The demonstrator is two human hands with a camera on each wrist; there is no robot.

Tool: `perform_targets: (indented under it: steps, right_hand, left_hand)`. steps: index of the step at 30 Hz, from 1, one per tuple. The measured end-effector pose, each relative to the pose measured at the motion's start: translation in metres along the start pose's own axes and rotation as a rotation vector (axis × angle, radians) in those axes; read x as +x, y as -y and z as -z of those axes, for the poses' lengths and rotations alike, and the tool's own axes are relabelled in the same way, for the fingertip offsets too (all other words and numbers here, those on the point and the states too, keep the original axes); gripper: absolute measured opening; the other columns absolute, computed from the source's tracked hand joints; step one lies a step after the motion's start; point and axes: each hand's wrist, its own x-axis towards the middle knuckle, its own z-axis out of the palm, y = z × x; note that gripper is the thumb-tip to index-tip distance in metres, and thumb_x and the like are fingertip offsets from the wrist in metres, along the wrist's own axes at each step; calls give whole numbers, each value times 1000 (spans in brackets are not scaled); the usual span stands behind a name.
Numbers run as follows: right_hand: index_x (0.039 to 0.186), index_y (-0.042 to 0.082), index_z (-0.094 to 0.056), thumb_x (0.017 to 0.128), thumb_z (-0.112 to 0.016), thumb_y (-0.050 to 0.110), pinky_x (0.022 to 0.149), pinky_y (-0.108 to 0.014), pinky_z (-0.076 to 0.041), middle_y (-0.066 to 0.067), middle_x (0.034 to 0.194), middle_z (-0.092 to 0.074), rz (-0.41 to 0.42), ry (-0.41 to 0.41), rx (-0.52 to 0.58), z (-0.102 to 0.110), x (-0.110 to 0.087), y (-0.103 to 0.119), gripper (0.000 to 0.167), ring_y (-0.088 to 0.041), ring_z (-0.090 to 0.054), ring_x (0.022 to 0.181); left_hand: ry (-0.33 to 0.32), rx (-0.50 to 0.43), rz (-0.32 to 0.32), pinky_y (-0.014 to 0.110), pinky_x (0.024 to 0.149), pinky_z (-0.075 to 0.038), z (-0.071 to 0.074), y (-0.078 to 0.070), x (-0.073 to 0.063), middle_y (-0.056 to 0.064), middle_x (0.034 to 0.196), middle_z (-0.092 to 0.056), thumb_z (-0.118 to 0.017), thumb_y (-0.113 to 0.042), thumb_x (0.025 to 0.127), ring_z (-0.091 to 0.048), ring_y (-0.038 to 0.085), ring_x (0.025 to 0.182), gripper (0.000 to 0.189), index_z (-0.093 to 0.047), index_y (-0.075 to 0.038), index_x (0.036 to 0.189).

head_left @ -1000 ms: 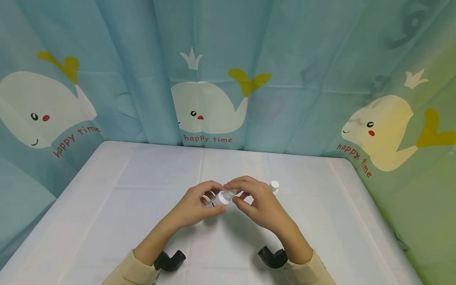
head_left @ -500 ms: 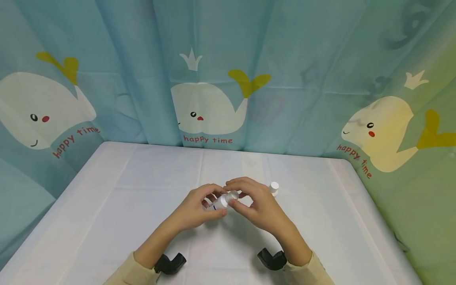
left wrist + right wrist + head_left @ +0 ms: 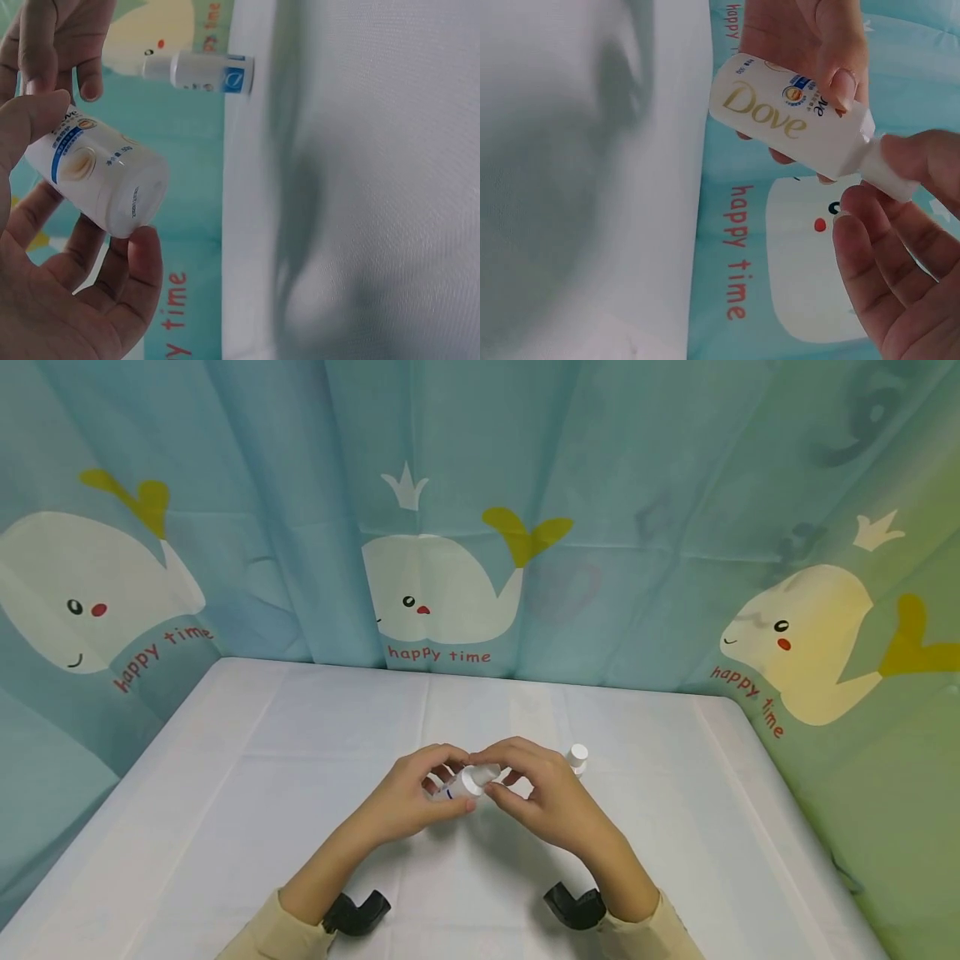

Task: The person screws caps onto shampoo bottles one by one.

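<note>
My left hand (image 3: 408,795) grips a small white Dove bottle (image 3: 780,120) round its body, holding it tilted above the table. Its cap end points up and to the right in the head view. The thumb and fingers of my right hand (image 3: 553,789) pinch the white cap (image 3: 889,174), which sits at the bottle's neck. In the left wrist view the bottle's base and blue-banded back label show. Part of the bottle is hidden by the left fingers.
A second small white bottle (image 3: 210,73) stands upright on the white table (image 3: 315,718), just behind my right hand. A blue-green curtain (image 3: 637,460) with whale prints hangs along the table's back and sides.
My right fingers shift and turn slightly about the cap, and the cap's angle in view changes a little. The left hand and bottle stay almost in place.
</note>
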Motion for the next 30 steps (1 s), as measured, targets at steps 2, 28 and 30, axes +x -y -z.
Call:
perform_targets:
  steps: [2, 28, 30]
  right_hand:
    - [122, 15, -68, 93, -67, 5, 77, -28, -58, 2, 116, -70, 7, -8, -1, 0, 0, 0, 30, -11, -65, 104]
    - [119, 15, -69, 90, -73, 6, 76, -27, -57, 3, 113, -70, 10, -11, 7, 0, 0, -1, 31, -11, -64, 102]
    - [119, 16, -69, 90, -74, 10, 76, -28, -57, 3, 113, -70, 15, -14, 5, 0, 0, -1, 30, -11, -64, 102]
  left_hand:
    - [8, -2, -5, 30, 75, -53, 0, -1, 0, -10, 113, -64, -82, -30, 83, -59, 15, 96, 41, -64, -24, 119]
    - [12, 14, -31, 31, 74, -53, 1, -1, -1, -11, 111, -64, -82, -31, 82, -60, 14, 94, 40, -66, -28, 118]
    - [15, 15, -31, 31, 74, -53, 0, -1, -1, -11, 111, -64, -82, -32, 82, -60, 14, 95, 40, -66, -27, 118]
